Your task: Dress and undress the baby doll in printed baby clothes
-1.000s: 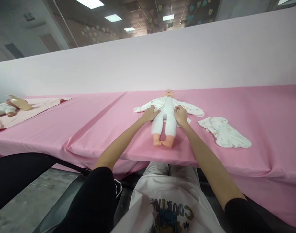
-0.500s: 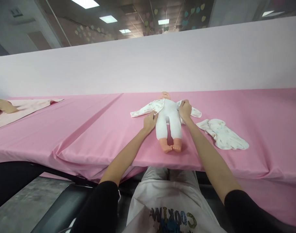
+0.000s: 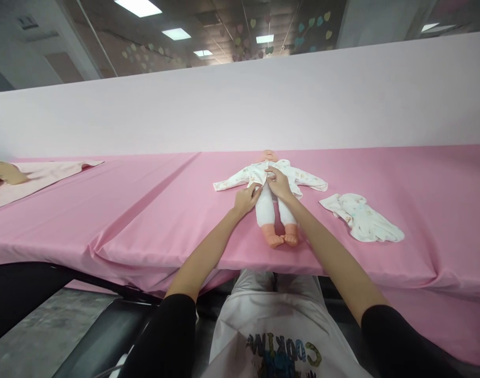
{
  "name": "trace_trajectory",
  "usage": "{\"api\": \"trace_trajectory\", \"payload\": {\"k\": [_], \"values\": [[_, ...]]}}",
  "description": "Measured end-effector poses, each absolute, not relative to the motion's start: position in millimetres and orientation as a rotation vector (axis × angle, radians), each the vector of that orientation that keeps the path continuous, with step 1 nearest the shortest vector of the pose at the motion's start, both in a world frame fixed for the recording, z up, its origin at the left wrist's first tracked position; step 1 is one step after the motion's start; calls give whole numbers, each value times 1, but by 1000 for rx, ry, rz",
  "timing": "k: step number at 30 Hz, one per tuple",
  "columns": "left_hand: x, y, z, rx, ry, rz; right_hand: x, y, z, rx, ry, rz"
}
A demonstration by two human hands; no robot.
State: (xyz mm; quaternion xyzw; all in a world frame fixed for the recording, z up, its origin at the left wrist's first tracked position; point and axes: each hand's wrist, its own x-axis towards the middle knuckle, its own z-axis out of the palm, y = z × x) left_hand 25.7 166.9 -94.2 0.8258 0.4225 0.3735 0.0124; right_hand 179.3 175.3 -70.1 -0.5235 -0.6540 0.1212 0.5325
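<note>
A baby doll [image 3: 265, 207] lies on its back on the pink cloth, head away from me and bare feet toward me. It wears a white patterned baby shirt [image 3: 309, 178] with both sleeves spread out to the sides. My left hand [image 3: 247, 198] pinches the shirt's lower edge at the doll's left-hand side as I see it. Over the doll's belly, my right hand [image 3: 278, 184] has its fingers closed on the shirt's front panel. The two front panels now cover the chest; the white legs show below them.
A folded white patterned garment [image 3: 368, 218] lies to the right of the doll. Pink cloth [image 3: 153, 205] covers the table up to a white partition [image 3: 240, 105]. At the far left, part of another doll [image 3: 7, 172] rests on a pale pink cloth [image 3: 47, 176].
My right hand has moved left from the doll's side to its middle, drawing the shirt's right panel across the body. My left hand has shifted slightly inward with the left panel.
</note>
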Motion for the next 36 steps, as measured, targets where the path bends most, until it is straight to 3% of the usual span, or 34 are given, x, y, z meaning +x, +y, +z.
{"api": "trace_trajectory", "payload": {"k": [11, 20, 36], "values": [[17, 169, -96, 2503, 950, 1041, 189, 142, -78, -1615, -1709, -256], [24, 167, -102, 2419, 1047, 1206, 199, 141, -76, -1579, -1462, -15], [25, 159, -97, 2618, 1259, 1224, 192, 141, -78, -1455, -1768, -121]]}}
